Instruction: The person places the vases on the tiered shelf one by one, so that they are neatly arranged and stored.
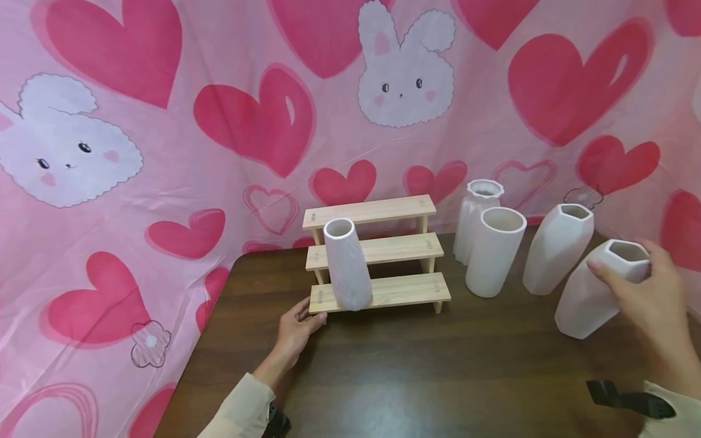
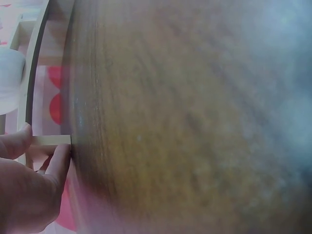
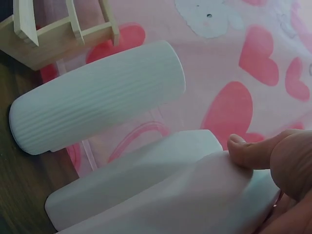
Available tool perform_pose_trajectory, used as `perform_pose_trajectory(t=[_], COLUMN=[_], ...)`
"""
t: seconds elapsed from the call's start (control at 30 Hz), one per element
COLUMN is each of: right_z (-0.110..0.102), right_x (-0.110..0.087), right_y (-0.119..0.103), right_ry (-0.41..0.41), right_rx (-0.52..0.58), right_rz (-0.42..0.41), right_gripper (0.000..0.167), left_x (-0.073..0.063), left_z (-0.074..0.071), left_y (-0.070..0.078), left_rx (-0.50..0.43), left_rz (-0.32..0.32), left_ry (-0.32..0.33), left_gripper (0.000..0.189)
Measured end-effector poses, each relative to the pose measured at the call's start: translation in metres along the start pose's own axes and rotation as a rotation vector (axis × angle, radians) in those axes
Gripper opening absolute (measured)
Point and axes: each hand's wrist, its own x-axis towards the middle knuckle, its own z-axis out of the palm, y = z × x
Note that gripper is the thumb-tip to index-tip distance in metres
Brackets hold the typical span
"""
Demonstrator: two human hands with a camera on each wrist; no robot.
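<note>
At the left end of a three-step wooden display stand (image 1: 405, 290), my left hand (image 1: 296, 331) pinches the lowest step. The left wrist view shows the thumb at the board and the fingers by its short leg (image 2: 51, 140). A tapered white vase (image 1: 348, 267) stands on that lowest step, near its left end. Over on the right, my right hand (image 1: 652, 292) grips a faceted white vase (image 1: 588, 298) around its upper part, thumb on the near-left side. In the right wrist view, the thumb (image 3: 248, 153) presses on the vase; the other fingers are mostly hidden.
Between the stand and my right hand are a second faceted vase (image 1: 555, 252), a cylindrical vase (image 1: 493, 258) and a ruffled-rim vase (image 1: 464, 228) at the back. All are on the dark wooden table (image 1: 383, 371). A pink heart-patterned cloth (image 1: 230, 36) hangs behind.
</note>
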Motion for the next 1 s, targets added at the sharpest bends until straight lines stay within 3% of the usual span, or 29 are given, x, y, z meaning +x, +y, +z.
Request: perform_pose_trajectory(t=[0.37, 0.53, 0.67, 0.87, 1.0], right_z=[0.001, -0.001, -0.006, -0.011, -0.012], right_x=[0.000, -0.001, -0.003, -0.010, -0.018], right_y=[0.001, 0.003, 0.002, -0.012, -0.027], right_ry=[0.021, 0.048, 0.051, 0.017, -0.004], right_rx=[0.000, 0.009, 0.005, 0.040, 0.127], right_rz=[0.033, -0.006, -0.052, -0.079, -0.104], right_gripper=[0.070, 0.054, 0.051, 0.057, 0.053], left_x=[0.000, -0.001, 0.000, 0.002, 0.001], left_z=[0.002, 0.002, 0.002, 0.001, 0.001], left_y=[0.002, 0.001, 0.001, 0.002, 0.003], left_rx=[0.006, 0.007, 0.014, 0.017, 0.019], left_rz=[-0.014, -0.013, -0.011, -0.008, -0.004], left_ry=[0.006, 0.002, -0.001, 0.003, -0.002], left_gripper=[0.061, 0.062, 0.062, 0.061, 0.060])
